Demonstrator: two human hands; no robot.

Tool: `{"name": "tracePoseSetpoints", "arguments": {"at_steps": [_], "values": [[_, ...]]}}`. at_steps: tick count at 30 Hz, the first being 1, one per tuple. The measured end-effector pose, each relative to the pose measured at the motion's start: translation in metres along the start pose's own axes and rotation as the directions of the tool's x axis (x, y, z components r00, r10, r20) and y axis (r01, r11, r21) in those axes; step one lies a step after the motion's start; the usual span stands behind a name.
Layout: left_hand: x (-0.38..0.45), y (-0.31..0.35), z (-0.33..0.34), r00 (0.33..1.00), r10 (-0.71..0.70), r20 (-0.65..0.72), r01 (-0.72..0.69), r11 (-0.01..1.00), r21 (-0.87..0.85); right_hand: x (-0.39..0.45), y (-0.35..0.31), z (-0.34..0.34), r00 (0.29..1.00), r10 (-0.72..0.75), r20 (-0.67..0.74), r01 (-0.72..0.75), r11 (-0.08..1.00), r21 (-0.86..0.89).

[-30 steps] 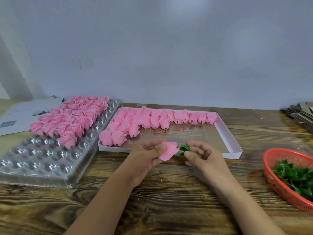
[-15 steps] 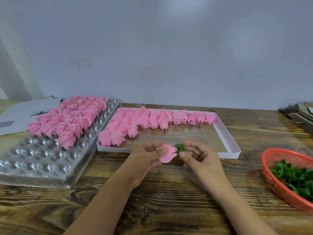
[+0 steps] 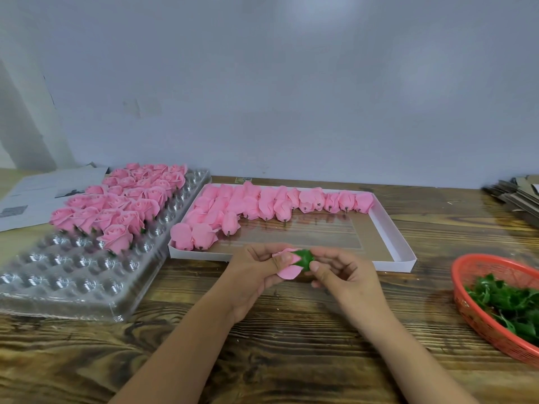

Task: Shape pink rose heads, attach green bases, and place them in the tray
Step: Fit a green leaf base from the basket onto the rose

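At the centre of the frame, just below the middle, 2 bare hands meet above a dark wooden tabletop (image 3: 291,360). The left hand (image 3: 253,275) grasps a soft pink rose head (image 3: 287,271), thumb pressed across its petals. The rose head lies on its side, long axis running left to right, its base end pointing right. The right hand (image 3: 344,272) pinches a small green leafy base (image 3: 304,258) against that end, so the 2 pieces touch.

To the upper left sits a clear plastic tray with round cups (image 3: 73,275), its far rows filled with finished roses. That tray lies nearer the left hand, which already holds the bloom. Behind the hands is a shallow white cardboard box (image 3: 390,228) of unshaped pink buds. At the right edge, a red mesh basket (image 3: 466,298) holds more green bases.
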State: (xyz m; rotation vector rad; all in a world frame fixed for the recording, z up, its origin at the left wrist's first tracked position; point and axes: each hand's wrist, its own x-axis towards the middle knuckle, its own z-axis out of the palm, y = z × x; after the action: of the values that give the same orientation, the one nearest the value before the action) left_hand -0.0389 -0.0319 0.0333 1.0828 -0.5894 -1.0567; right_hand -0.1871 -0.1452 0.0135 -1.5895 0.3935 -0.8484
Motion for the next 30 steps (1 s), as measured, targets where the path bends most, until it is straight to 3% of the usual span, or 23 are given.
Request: {"name": "tracePoseSetpoints", "arguments": {"at_steps": [17, 22, 30], "values": [[0.0001, -0.0028, -0.0021, 0.999, -0.013, 0.033, 0.012, 0.999, 0.041, -0.0022, -0.0031, 0.0007, 0.999, -0.045, -0.017, 0.042, 0.986, -0.164], [0.0007, -0.0033, -0.0014, 0.999, -0.014, 0.051, 0.011, 0.998, 0.057, -0.0022, -0.0069, -0.0013, 0.998, 0.027, -0.051, -0.031, 0.997, -0.076], [0.0029, -0.0016, -0.0053, 0.994, -0.033, 0.106, 0.027, 0.998, 0.063, 0.0001, -0.0052, -0.0061, 0.993, 0.046, -0.113, -0.056, 0.994, -0.091]]}}
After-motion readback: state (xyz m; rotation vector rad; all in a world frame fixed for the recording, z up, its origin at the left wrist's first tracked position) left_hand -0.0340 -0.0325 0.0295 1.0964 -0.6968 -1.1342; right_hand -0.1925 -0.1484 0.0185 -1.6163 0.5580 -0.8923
